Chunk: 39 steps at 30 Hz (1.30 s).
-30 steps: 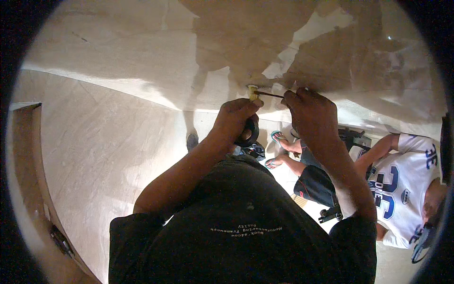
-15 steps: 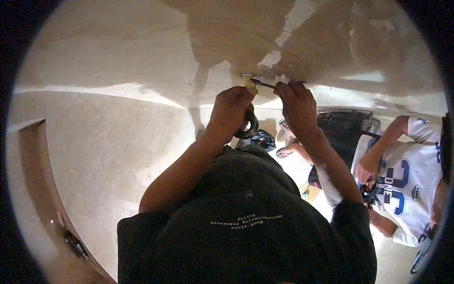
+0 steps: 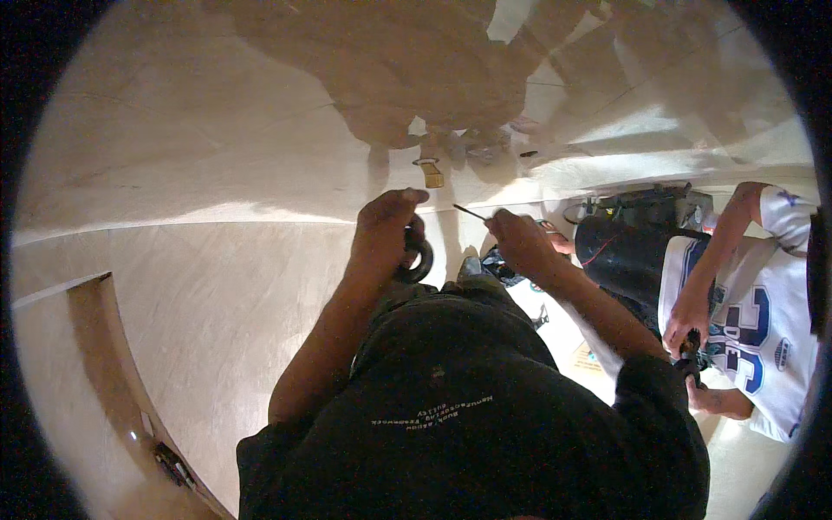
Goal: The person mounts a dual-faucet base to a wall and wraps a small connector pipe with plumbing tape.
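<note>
A short brass-yellow fitting [image 3: 434,179] sticks out of a round hole in the pale wall [image 3: 260,165] ahead of me. Just left of and below it is my left hand [image 3: 381,232], apart from the fitting, with a black tape roll [image 3: 423,263] hanging at its curled fingers. My right hand [image 3: 523,244] pinches a thin dark rod-like tool [image 3: 471,212]. The tool's tip points up and left toward the fitting without touching it. The tool's exact kind is not clear, as its rear end is hidden in the fingers.
A person in a white printed jersey [image 3: 763,338] stands at the right, both hands around a small dark object [image 3: 691,347]. A black bag-like object [image 3: 620,251] is beside them. Another small dark hole [image 3: 529,154] marks the wall. At the left is a wall recess [image 3: 95,312].
Both hands have drawn back from the fitting. My left fingers have come off it, and the tool tip has moved away. The view has shifted slightly.
</note>
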Motion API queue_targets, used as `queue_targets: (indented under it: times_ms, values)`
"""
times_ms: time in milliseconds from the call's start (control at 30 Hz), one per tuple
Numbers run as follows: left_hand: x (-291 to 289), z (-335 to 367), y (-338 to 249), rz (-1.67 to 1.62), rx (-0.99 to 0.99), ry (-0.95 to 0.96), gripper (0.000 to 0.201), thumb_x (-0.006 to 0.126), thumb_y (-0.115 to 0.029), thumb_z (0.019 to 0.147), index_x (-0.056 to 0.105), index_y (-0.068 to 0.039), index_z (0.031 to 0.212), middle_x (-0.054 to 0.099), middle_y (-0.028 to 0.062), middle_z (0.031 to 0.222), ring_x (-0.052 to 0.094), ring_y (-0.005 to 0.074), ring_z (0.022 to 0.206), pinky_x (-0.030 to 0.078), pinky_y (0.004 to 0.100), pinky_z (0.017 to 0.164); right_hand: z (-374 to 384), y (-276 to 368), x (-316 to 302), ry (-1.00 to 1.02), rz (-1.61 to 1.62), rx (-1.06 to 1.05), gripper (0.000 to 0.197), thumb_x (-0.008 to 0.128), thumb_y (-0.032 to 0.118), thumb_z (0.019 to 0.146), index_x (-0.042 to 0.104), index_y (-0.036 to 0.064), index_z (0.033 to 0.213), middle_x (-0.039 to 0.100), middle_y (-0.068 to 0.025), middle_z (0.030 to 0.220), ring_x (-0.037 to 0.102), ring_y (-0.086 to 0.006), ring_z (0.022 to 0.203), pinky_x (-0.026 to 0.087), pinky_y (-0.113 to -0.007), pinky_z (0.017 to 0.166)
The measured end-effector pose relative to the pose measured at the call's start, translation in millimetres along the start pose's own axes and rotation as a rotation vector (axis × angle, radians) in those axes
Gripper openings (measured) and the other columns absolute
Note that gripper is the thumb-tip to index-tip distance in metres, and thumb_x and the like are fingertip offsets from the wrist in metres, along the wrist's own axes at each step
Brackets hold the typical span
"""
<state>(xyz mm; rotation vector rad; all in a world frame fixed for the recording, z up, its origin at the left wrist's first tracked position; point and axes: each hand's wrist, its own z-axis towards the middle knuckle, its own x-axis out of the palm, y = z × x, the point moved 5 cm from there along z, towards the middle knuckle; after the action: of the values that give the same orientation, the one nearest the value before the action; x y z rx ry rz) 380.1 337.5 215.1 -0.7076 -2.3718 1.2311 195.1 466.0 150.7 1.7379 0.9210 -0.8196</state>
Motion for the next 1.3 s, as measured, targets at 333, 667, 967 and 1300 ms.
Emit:
queue_targets:
  times_ms: [333, 667, 967, 1300]
  values:
    - [-10, 29, -14, -0.021, 0.053, 0.063, 0.034, 0.057, -0.03, 0.098, 0.065, 0.0, 0.111, 0.056, 0.0044, 0.067, 0.042, 0.0076, 0.041, 0.033, 0.0226, 0.039, 5, 58, -127, -0.602, -0.173, -0.065, 0.018, 0.06, 0.007, 0.085, 0.063, 0.0075, 0.103, 0.063, -0.0143, 0.094, 0.065, -0.0347, 0.087, 0.055, -0.045, 0.069]
    - [-19, 34, -28, -0.118, 0.186, 0.037, 0.031, 0.062, -0.028, 0.096, 0.066, 0.0, 0.109, 0.059, 0.0041, 0.072, 0.05, 0.0092, 0.05, 0.038, 0.0247, 0.043, 35, 76, -142, -0.637, -0.376, -0.234, 0.026, 0.062, 0.004, 0.075, 0.068, 0.01, 0.099, 0.068, -0.0143, 0.106, 0.066, -0.0311, 0.097, 0.055, -0.043, 0.077]
    - [-31, 16, -18, -0.053, 0.121, -0.017, 0.031, 0.062, -0.032, 0.095, 0.064, -0.002, 0.1, 0.061, 0.0054, 0.072, 0.055, 0.013, 0.054, 0.044, 0.0277, 0.049, 36, 68, -66, -0.918, -0.026, -0.195, 0.024, 0.069, 0.0, 0.079, 0.069, 0.0102, 0.101, 0.067, -0.0127, 0.095, 0.065, -0.0335, 0.09, 0.054, -0.041, 0.076]
    - [-3, 15, 17, 0.195, 0.041, 0.128, 0.05, 0.073, -0.025, 0.086, 0.056, -0.003, 0.128, 0.061, 0.0014, 0.073, 0.05, 0.0077, 0.056, 0.04, 0.0238, 0.05, 40, 62, -27, -1.081, 0.286, -0.305, 0.024, 0.068, -0.007, 0.076, 0.067, 0.0027, 0.098, 0.062, -0.0138, 0.091, 0.062, -0.032, 0.082, 0.052, -0.039, 0.071]
